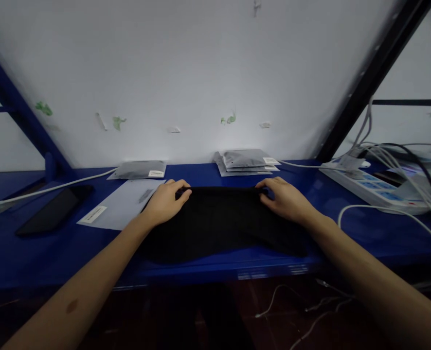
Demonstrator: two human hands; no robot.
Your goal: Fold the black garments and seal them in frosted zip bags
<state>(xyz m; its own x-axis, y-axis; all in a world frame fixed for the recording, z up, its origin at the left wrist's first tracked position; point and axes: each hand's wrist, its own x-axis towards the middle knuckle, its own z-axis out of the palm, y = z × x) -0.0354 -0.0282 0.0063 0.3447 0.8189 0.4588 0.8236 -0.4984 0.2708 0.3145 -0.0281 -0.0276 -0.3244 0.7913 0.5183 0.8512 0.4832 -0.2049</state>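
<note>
A piece of black cloth point(219, 218), perhaps a garment, lies spread on the blue table in front of me. My left hand point(168, 198) pinches its far edge at the left corner, thumb against fingers. At the right end of the same edge, my right hand point(279, 197) grips the cloth in a similar pinch. Between the two hands the edge runs straight and taut. The cloth's near side hangs close to the table's front edge. Just left of my left hand lies a flat white bag point(118, 204) with a label, partly covered by that hand.
Packed grey bags point(248, 159) are stacked at the back, with another grey bag point(138, 169) to their left. A black phone-like slab point(55, 211) lies at left. On the right sit a white power strip point(376, 187) and tangled cables. The blue table point(208, 267) ends near me.
</note>
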